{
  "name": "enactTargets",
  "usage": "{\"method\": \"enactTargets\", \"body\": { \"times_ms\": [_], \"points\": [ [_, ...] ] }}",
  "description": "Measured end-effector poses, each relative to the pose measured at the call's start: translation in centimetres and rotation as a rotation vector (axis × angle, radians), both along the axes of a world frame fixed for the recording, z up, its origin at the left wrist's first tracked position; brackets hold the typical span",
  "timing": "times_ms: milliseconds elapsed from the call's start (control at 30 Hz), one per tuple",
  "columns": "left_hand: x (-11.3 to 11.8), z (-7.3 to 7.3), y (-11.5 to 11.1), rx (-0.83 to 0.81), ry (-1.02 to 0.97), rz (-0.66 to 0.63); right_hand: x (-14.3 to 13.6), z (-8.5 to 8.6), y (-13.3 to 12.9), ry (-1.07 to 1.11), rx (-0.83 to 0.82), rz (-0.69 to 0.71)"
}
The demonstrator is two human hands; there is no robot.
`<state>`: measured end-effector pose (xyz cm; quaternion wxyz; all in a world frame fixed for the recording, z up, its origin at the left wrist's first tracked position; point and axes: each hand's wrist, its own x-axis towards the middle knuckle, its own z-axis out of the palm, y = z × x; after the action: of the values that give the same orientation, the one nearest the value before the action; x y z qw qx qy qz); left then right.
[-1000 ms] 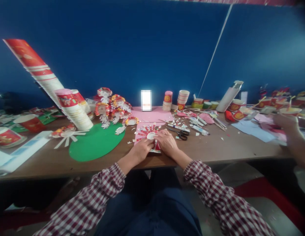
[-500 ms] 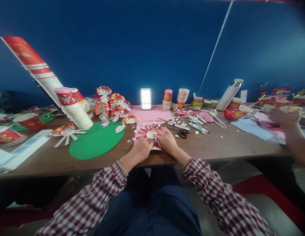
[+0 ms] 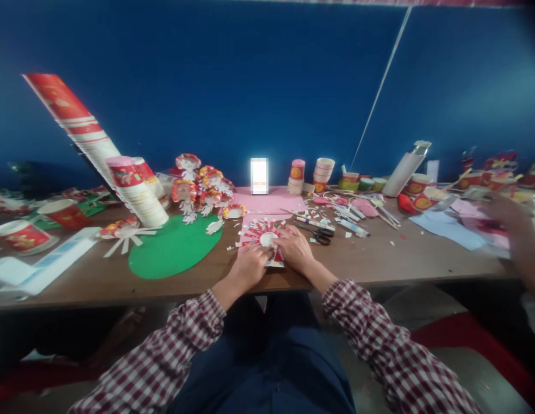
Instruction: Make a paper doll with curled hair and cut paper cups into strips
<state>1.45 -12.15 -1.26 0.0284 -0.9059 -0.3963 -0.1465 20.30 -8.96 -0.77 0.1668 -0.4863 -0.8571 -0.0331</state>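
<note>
A paper cup [image 3: 268, 237] cut into red and white strips lies splayed out like a flower, its round white base at the centre. It rests on a pink sheet [image 3: 250, 219] in front of me. My left hand [image 3: 251, 264] has its fingers closed on the strips along the near left side. From the right, my right hand [image 3: 295, 249] holds the strips at the near right, its fingers bent. The fingertips meet close together and partly hide the strips between them. Just right of my right hand lie black scissors [image 3: 321, 236].
Left of my hands lies a green oval sheet [image 3: 176, 247], with paper-cup figures [image 3: 198, 187] behind it. A long stack of paper cups [image 3: 90, 138] leans at the left. Markers [image 3: 314, 223] and paper scraps lie to the right. A co-worker's blurred arm [image 3: 520, 241] reaches in at far right.
The whole view has shifted slightly, so things sit a little further right. Both hands stay on the cut cup, with the fingers barely moved. The co-worker's arm at the right has moved.
</note>
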Motion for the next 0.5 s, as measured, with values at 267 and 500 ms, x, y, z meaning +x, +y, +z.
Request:
{"method": "enactTargets", "body": {
  "times_ms": [267, 500],
  "points": [
    [0.18, 0.64, -0.53, -0.029, 0.014, 0.038, -0.12, 0.04, -0.30, 0.025, 0.013, -0.023],
    [0.32, 0.44, -0.93, -0.020, 0.010, 0.060, -0.21, 0.35, -0.71, 0.003, 0.024, 0.015]
  ]
}}
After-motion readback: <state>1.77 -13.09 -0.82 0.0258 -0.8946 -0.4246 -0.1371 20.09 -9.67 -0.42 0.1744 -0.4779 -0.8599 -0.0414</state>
